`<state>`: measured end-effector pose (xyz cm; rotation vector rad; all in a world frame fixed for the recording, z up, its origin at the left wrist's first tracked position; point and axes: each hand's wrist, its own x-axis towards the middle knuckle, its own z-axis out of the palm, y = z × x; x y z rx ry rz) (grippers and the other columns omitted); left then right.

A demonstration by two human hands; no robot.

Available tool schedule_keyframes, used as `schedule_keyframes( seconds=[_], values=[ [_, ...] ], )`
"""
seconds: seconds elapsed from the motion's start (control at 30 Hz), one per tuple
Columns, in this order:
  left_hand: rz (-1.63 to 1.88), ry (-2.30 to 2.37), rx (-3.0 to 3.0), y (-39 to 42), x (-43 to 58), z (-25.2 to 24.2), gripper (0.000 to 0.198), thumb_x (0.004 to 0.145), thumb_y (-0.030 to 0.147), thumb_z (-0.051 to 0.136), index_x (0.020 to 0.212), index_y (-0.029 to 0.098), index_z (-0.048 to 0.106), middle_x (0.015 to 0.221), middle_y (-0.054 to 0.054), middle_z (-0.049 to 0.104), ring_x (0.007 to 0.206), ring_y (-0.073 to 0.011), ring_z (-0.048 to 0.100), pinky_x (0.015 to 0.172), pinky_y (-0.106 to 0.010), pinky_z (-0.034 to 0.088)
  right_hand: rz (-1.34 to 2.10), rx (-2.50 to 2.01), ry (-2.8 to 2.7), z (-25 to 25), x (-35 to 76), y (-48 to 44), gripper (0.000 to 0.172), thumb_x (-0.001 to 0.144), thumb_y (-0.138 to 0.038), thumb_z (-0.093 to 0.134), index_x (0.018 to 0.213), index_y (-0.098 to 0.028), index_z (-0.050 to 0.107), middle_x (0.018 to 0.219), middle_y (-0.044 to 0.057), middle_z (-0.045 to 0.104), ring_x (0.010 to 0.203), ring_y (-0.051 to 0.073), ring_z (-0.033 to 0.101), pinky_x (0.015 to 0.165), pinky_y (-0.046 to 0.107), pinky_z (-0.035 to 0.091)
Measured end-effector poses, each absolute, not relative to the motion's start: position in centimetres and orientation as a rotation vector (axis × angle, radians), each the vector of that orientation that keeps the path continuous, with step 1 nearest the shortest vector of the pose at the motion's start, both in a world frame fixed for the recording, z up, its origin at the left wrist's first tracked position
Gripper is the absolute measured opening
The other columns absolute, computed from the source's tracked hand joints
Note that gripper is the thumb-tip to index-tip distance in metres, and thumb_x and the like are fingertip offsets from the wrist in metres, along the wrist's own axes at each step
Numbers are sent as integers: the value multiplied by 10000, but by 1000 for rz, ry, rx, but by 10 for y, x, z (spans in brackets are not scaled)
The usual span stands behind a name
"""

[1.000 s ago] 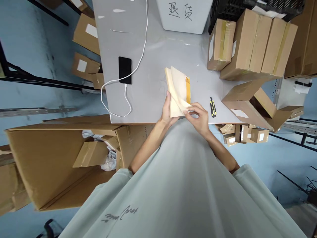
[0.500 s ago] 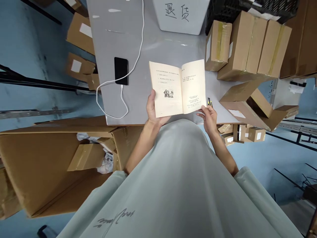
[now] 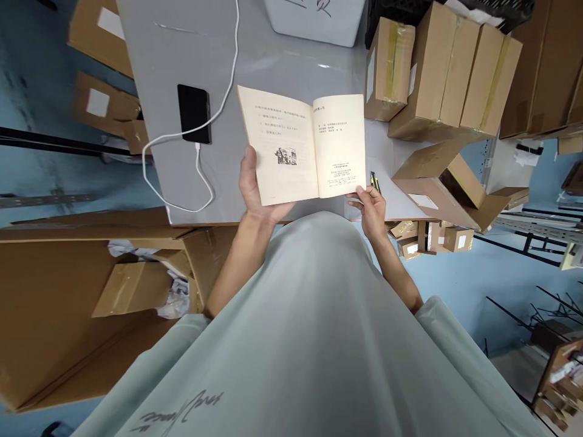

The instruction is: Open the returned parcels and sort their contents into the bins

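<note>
An open book (image 3: 303, 176) with cream pages is held up over the front edge of the grey table. Its left page carries a few lines of print and a small black drawing; the right page has several short blocks of text. My left hand (image 3: 255, 188) grips the book at its lower left, thumb on the page edge and the other fingers mostly behind it. At the lower right corner, my right hand (image 3: 371, 209) pinches the right page between thumb and fingers. Just beyond that hand lies a yellow-and-black utility knife (image 3: 375, 182), partly hidden by the fingers.
A black phone (image 3: 194, 112) with a white cable (image 3: 231, 79) lies on the table (image 3: 273, 67) at left. A white bin (image 3: 314, 27) stands at the back. Taped cartons (image 3: 449, 73) and an open box (image 3: 437, 182) line the right. A large open carton (image 3: 54, 303) is at lower left.
The view has shifted, so the table and its things appear further left and slightly higher. The book stays open in both hands and looks a little larger.
</note>
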<state>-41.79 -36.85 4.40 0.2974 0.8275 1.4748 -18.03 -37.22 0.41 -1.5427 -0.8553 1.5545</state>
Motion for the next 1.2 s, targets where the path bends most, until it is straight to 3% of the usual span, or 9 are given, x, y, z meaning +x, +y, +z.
schedule_keyframes(
  seconds=[0.13,0.3,0.43,0.63,0.83,0.93,1.07,1.2],
  values=[
    [1460,840,317,-368,-417,47,703,882,811,780,1398,333,802,1646,-31,724,1783,-385,350,1424,-575,438,1572,-1515,-851,4,-178,-373,508,863,-715,912,893,-276,659,1012,26,853,957,204,842,809,323,708],
    [1411,849,323,-371,-418,49,606,972,767,696,1424,375,794,1693,69,684,1813,-375,269,1477,-601,361,1590,-1501,-860,4,-175,-374,484,877,-696,907,908,-276,670,1025,26,855,981,218,860,813,331,717],
    [1438,842,321,-371,-417,49,643,952,779,730,1453,380,782,1688,68,688,1838,-371,192,1478,-614,367,1595,-1515,-882,6,-173,-375,486,882,-705,897,916,-277,671,1054,34,860,1062,244,867,827,341,725],
    [1415,880,398,-370,-414,55,716,972,807,670,1581,433,700,1691,119,680,1840,-352,177,1481,-611,349,1585,-1477,-896,10,-171,-375,482,877,-711,898,911,-277,691,1056,28,855,1003,233,866,807,338,717],
    [1412,892,381,-371,-410,54,685,954,795,713,1502,386,749,1673,58,702,1805,-372,280,1469,-592,360,1589,-1499,-898,8,-168,-375,511,857,-733,910,945,-282,686,1050,37,853,1022,243,861,829,346,720],
    [1412,933,332,-371,-403,41,695,918,805,762,1418,323,785,1600,-32,748,1743,-396,420,1405,-577,452,1579,-1481,-855,10,-168,-370,576,814,-750,944,1039,-307,653,1093,17,854,1093,241,858,888,345,722],
    [1257,1086,351,-365,-383,12,769,927,915,707,1337,272,805,1441,-122,795,1598,-400,610,1258,-552,587,1733,-1311,-863,15,-174,-357,737,817,-804,921,1337,-349,666,1293,56,856,1199,278,857,1008,418,708],
    [1170,1216,630,-353,-359,-11,787,992,956,601,1445,334,769,1575,-113,712,1618,-352,570,1296,-526,537,1809,-1222,-950,15,-187,-345,873,738,-770,993,1432,-335,693,1536,122,769,1332,325,808,1080,452,691]
  ],
)
